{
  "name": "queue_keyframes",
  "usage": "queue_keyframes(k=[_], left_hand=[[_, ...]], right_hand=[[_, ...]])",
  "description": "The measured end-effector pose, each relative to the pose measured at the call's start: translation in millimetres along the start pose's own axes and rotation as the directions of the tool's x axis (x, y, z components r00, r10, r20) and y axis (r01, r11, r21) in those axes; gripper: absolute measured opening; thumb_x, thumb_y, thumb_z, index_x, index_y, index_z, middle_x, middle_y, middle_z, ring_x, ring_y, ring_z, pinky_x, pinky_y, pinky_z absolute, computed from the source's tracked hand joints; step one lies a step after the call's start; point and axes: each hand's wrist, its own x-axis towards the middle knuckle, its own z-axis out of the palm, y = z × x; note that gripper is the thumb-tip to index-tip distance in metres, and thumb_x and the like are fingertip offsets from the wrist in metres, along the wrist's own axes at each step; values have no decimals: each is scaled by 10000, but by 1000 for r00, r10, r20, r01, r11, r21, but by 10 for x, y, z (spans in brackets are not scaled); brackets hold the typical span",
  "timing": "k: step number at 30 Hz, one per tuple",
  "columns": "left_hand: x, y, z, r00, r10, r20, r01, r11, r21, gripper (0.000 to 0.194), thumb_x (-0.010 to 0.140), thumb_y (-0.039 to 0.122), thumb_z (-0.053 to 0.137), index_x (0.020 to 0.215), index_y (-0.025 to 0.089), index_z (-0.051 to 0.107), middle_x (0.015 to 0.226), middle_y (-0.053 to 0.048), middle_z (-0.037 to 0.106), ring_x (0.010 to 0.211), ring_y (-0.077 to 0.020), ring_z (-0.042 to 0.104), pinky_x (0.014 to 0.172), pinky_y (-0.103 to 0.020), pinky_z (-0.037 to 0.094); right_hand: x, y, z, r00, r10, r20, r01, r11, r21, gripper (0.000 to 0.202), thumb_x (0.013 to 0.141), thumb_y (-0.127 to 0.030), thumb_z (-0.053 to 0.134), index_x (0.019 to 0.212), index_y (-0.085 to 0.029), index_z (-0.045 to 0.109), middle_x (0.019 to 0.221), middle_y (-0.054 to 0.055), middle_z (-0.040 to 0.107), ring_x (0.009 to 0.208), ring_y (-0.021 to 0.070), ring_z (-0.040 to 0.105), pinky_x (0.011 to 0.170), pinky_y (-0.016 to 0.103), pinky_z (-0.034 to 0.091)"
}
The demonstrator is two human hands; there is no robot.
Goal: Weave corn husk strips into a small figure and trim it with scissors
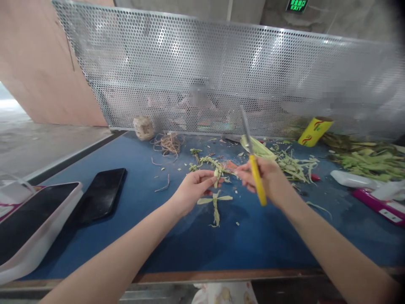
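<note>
My left hand [199,185] is closed, thumb and fingers pinching a small folded piece of pale green corn husk [217,175]. Opposite it, my right hand [265,177] is closed around a yellow-handled knife [257,179], its narrow metal blade tilted up and away. The fingertips of that hand are also pinched near the husk piece; whether they hold a thin strand is too small to tell. Just below the left fingers lies a cross-shaped husk figure [215,202] on the blue tabletop [186,249]. Braided husk pieces [209,159] lie behind the left hand.
Left are a black phone [103,194] and a white-edged tablet [34,219]. Behind lie tangled brown twine [169,144] and a twine ball [143,128]. Shredded husk [292,164], a yellow roll [314,131] and a purple-white power strip [379,204] are right. A perforated metal screen [221,76] borders the back.
</note>
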Motion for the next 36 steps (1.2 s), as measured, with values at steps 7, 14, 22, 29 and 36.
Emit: queue_keyframes(k=[7,14,22,29,36], left_hand=[[17,-36,5,996,89,10,-90,995,52,149,717,216,617,841,136,606,711,-24,630,646,-100,565,553,-196,441],[13,-56,34,981,180,67,-189,969,157,394,741,208,577,1126,177,502,661,2,596,627,-120,543,542,-214,432],[-15,-63,80,951,271,147,-308,867,392,251,775,212,517,1015,166,575,624,19,513,525,-89,470,514,-208,400],[-19,-48,116,976,212,56,-218,912,346,238,694,173,594,928,147,562,676,-9,608,558,-92,530,523,-202,403],[-11,-42,100,980,185,-70,-164,959,232,152,651,107,597,795,155,590,598,10,632,551,-104,584,499,-192,416]], right_hand=[[29,-232,373,996,-29,90,34,998,-50,171,614,-219,608,734,-184,491,691,-1,582,607,141,545,557,248,425],[68,-66,378,985,10,171,-19,999,47,144,662,-220,559,777,-186,480,682,-5,571,574,132,540,556,251,430],[31,-44,348,990,31,135,-40,997,68,151,663,-283,566,691,-185,454,621,-14,515,526,118,480,510,246,401],[45,64,387,985,58,165,-96,967,235,171,651,-256,598,752,-185,480,691,-2,564,496,98,477,506,239,420],[26,59,385,984,66,164,-114,946,302,189,643,-266,622,728,-190,472,721,3,586,503,94,483,510,233,424]])
